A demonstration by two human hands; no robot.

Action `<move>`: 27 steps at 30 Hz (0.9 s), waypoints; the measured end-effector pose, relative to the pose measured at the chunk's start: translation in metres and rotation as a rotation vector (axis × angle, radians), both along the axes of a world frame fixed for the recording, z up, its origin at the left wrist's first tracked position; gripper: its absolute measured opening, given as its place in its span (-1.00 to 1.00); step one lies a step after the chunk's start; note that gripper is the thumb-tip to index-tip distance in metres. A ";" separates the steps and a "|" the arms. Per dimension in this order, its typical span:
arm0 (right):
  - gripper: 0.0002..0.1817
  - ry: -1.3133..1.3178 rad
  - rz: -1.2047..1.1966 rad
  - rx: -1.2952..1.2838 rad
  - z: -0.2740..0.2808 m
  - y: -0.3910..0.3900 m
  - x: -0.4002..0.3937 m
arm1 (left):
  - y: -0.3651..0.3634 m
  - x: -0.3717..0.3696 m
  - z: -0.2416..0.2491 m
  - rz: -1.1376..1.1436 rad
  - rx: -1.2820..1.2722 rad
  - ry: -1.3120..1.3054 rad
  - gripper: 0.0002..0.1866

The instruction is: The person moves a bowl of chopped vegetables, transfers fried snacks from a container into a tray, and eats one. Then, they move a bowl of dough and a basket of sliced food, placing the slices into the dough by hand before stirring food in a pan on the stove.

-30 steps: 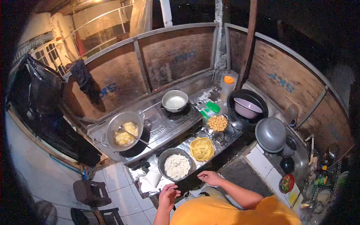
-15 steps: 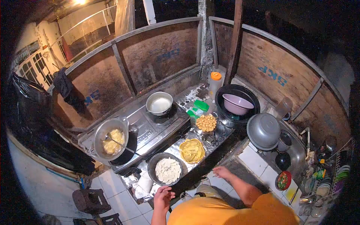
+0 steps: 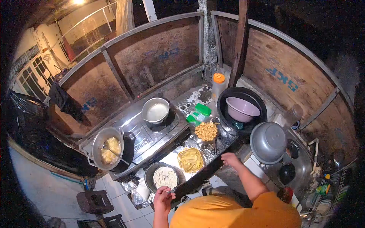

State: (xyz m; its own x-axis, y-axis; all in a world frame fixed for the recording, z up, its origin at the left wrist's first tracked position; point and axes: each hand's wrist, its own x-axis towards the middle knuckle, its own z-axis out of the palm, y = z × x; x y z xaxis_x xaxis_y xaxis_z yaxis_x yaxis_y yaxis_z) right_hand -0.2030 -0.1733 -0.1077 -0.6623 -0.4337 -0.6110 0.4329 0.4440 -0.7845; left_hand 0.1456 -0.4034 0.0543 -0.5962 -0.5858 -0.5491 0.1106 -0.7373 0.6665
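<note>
My left hand (image 3: 164, 195) is at the near edge of a dark bowl (image 3: 149, 178) of white slices (image 3: 165, 178); its fingers are curled, and whether they hold anything is too small to tell. My right hand (image 3: 229, 159) hangs near the counter's front edge, right of a yellow-rimmed container of pale yellow slices (image 3: 190, 160), touching nothing visible. Its fingers are bunched, their grip unclear. Brown pieces (image 3: 206, 131) fill a container behind. On the stove (image 3: 137, 129), a wok (image 3: 96, 146) holds yellow food (image 3: 111, 150) with a long utensil in it, and a pot (image 3: 156, 110) holds pale liquid.
An orange-lidded bottle (image 3: 218, 87) stands by a black tub (image 3: 224, 100) with a pink basin (image 3: 242, 109) inside. A grey basin (image 3: 268, 142) rests beside the metal sink (image 3: 304, 163). Dishes fill a rack (image 3: 327, 197) at right. A dark stool (image 3: 95, 202) stands lower left.
The camera view has turned slightly. My right hand has moved forward and a little right, towards the counter edge. My left hand has come up slightly against the dark bowl's near rim.
</note>
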 end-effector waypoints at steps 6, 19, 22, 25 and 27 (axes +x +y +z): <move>-0.79 0.531 0.198 0.133 -0.058 -0.015 -0.092 | 0.014 -0.034 -0.002 0.064 -0.026 -0.003 -0.67; -0.76 0.940 0.374 0.324 -0.013 -0.099 -0.177 | 0.039 -0.053 -0.015 0.210 -0.038 0.008 -0.66; -0.76 0.962 0.493 0.412 -0.026 -0.120 -0.197 | 0.044 -0.050 -0.022 0.252 -0.012 0.007 -0.68; -0.76 0.980 0.598 0.494 -0.014 -0.135 -0.203 | 0.046 -0.050 -0.021 0.276 -0.033 -0.012 -0.68; -0.78 0.977 0.610 0.504 0.007 -0.140 -0.202 | 0.048 -0.047 -0.024 0.279 -0.047 -0.014 -0.69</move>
